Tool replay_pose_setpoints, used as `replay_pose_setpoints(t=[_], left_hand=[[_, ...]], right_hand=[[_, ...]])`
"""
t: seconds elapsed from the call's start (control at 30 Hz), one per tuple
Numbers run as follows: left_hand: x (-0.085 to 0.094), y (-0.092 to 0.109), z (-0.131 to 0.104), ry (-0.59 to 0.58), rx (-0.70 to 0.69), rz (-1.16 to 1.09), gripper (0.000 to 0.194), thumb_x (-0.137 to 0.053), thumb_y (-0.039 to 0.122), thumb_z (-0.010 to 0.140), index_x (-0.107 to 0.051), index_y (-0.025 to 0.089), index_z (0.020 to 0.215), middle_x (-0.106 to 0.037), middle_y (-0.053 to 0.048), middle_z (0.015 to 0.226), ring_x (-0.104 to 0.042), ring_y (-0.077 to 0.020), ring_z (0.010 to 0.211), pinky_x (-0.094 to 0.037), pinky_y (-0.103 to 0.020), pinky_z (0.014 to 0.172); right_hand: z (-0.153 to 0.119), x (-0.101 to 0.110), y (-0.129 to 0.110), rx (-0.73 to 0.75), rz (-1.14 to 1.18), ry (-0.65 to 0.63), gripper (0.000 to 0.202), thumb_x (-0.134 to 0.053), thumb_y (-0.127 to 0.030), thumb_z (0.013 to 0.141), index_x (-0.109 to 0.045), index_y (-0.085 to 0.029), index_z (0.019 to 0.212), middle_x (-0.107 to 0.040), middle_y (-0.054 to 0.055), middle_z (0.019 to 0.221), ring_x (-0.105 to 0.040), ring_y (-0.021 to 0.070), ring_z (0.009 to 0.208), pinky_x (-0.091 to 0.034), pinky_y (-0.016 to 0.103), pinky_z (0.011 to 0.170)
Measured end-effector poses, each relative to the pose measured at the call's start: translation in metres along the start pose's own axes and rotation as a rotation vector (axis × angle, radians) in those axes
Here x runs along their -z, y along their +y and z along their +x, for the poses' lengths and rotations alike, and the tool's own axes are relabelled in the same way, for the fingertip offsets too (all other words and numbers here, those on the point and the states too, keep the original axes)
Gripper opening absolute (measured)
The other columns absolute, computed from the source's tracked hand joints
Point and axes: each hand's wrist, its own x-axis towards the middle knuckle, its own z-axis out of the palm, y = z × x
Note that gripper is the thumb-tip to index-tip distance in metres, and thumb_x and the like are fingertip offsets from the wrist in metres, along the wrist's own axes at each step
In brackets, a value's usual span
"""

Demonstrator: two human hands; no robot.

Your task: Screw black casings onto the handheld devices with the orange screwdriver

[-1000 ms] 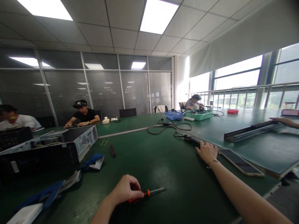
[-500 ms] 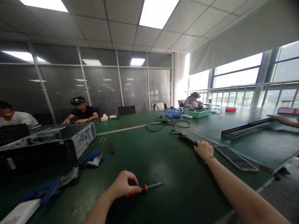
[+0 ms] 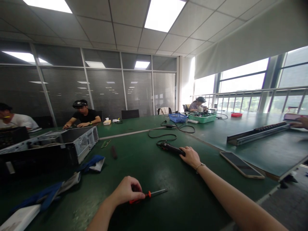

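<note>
My left hand (image 3: 130, 190) is closed around the handle of an orange-handled screwdriver (image 3: 157, 192), low over the green table near its front. The metal shaft points right. My right hand (image 3: 190, 156) grips the near end of a black electric screwdriver (image 3: 171, 148), which lies along the table with its cord (image 3: 166, 138) trailing from the far end. Part of its body is hidden under my fingers. Right of that hand lies a smartphone (image 3: 242, 164), screen up.
An open computer case (image 3: 88, 144) stands at the left, with blue-and-grey gloves (image 3: 95, 163) before it. Small green circuit boards (image 3: 106, 143) lie behind. Blue (image 3: 178, 117) and green baskets (image 3: 204, 118) sit farther back. At right, a co-worker's hand (image 3: 298, 123) is by a long metal rail (image 3: 257, 133).
My right hand has moved left across the table with the electric screwdriver, and its cord has shifted along. My left hand stays put. The co-worker's hand at right has moved slightly.
</note>
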Motion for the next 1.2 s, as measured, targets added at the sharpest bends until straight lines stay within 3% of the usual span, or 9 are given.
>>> replay_pose_setpoints(t=[0.3,0.43,0.53,0.77,0.9,1.03,1.2], left_hand=[[0.000,0.000,0.001,0.009,0.015,0.025,0.037,-0.076,0.048,0.067,-0.076,0.014,0.079,-0.069,-0.005,0.076,-0.060,-0.0154,0.067,-0.044,-0.023,0.060],[0.002,0.009,-0.003,0.000,0.030,0.029,0.037,-0.076,0.048,0.067,-0.075,0.013,0.079,-0.069,-0.005,0.077,-0.060,-0.0157,0.068,-0.044,-0.023,0.061],[0.003,0.013,-0.004,-0.003,0.033,0.050,0.037,-0.075,0.047,0.067,-0.075,0.013,0.080,-0.069,-0.005,0.081,-0.060,-0.0162,0.071,-0.044,-0.023,0.062],[0.002,0.009,-0.002,-0.018,0.024,0.034,0.037,-0.075,0.048,0.068,-0.075,0.013,0.080,-0.069,-0.005,0.078,-0.061,-0.0163,0.070,-0.045,-0.023,0.061],[0.001,0.006,-0.002,-0.023,0.013,0.031,0.037,-0.074,0.048,0.068,-0.075,0.014,0.081,-0.070,-0.005,0.081,-0.061,-0.0170,0.072,-0.045,-0.024,0.064],[0.000,0.003,-0.001,-0.007,0.027,0.045,0.037,-0.074,0.049,0.067,-0.075,0.014,0.080,-0.069,-0.004,0.080,-0.060,-0.0167,0.071,-0.044,-0.023,0.061],[-0.001,-0.001,0.001,0.007,0.016,0.062,0.038,-0.075,0.049,0.068,-0.075,0.013,0.079,-0.069,-0.004,0.077,-0.060,-0.0158,0.069,-0.043,-0.023,0.061]], right_hand=[[-0.003,-0.005,-0.074,0.256,0.100,-0.036,0.041,-0.055,-0.050,0.086,-0.061,-0.030,0.120,-0.063,0.006,0.106,-0.055,0.0207,0.097,-0.041,0.028,0.081],[0.001,-0.009,-0.084,0.238,0.059,-0.023,0.033,-0.055,-0.049,0.087,-0.064,-0.028,0.111,-0.062,0.007,0.105,-0.053,0.0220,0.100,-0.039,0.030,0.083],[0.007,-0.009,-0.064,0.108,-0.001,0.004,0.030,-0.054,-0.047,0.088,-0.065,-0.026,0.107,-0.062,0.008,0.102,-0.052,0.0232,0.101,-0.038,0.031,0.081],[0.007,-0.003,0.035,-0.315,-0.171,0.055,0.032,-0.052,-0.044,0.089,-0.068,-0.018,0.097,-0.062,0.014,0.095,-0.055,0.0283,0.093,-0.040,0.036,0.071],[0.005,0.000,0.075,-0.462,-0.229,0.082,0.035,-0.048,-0.043,0.089,-0.069,-0.016,0.099,-0.061,0.017,0.096,-0.055,0.0316,0.094,-0.039,0.041,0.072],[0.006,-0.004,0.091,-0.481,-0.258,0.118,0.031,-0.051,-0.040,0.088,-0.070,-0.016,0.094,-0.062,0.016,0.100,-0.050,0.0331,0.102,-0.034,0.046,0.081],[0.011,-0.009,0.091,-0.453,-0.266,0.166,0.029,-0.050,-0.035,0.089,-0.069,-0.015,0.091,-0.062,0.016,0.102,-0.047,0.0309,0.104,-0.028,0.045,0.086]])
